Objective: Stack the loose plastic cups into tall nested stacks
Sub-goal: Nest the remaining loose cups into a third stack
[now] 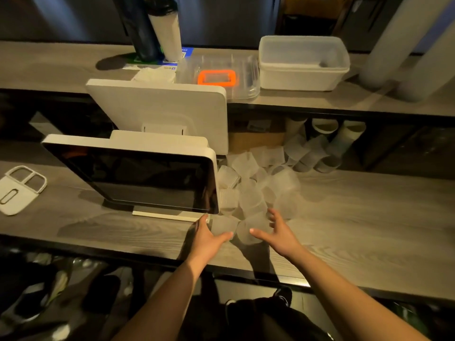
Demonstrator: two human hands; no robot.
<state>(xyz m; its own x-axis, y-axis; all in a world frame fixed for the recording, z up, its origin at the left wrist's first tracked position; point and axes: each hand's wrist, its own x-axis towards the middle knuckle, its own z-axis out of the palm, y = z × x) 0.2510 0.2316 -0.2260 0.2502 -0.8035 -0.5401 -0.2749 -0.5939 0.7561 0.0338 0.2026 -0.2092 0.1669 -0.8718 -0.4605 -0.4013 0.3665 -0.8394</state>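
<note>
No readable text is found. Small blue and green printed cards (176,60) are seen at the upper centre of the frame, under the dark bottle (139,28) and the white tumbler (167,33) on the upper shelf; white marks are printed on them but are too small and blurred to be read. The dark screen (138,178) at centre left is blank, and no label is made out on it.

A drinks shop counter: till screen (138,178), disposable cup stacks (325,143).
</note>
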